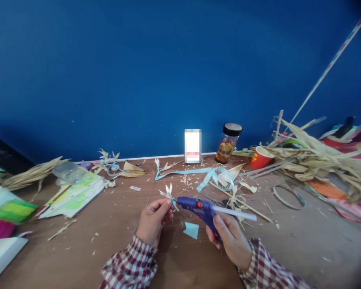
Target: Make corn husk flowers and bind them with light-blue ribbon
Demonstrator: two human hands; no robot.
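Pinched in my left hand (153, 220) is a small corn husk flower (168, 190), its pale pointed petals sticking up above the fingertips. My right hand (230, 237) is wrapped round the handle of a blue glue gun (195, 204), from whose back a clear glue stick (236, 212) juts out. The gun's nozzle points left and meets the flower's base by a bit of light blue; whether it touches cannot be made out. On the table between my hands lies a light blue paper piece (191, 230). Beyond them a light blue ribbon (183, 171) runs to a loose coil.
A tea jar (228, 142) and a red paper cup (261, 156) stand near the blue wall. Dried husks (321, 160) are heaped at right, beside a ring (289, 196). A painted sheet (75, 196) lies at left. Husk scraps litter the brown table (114, 233).
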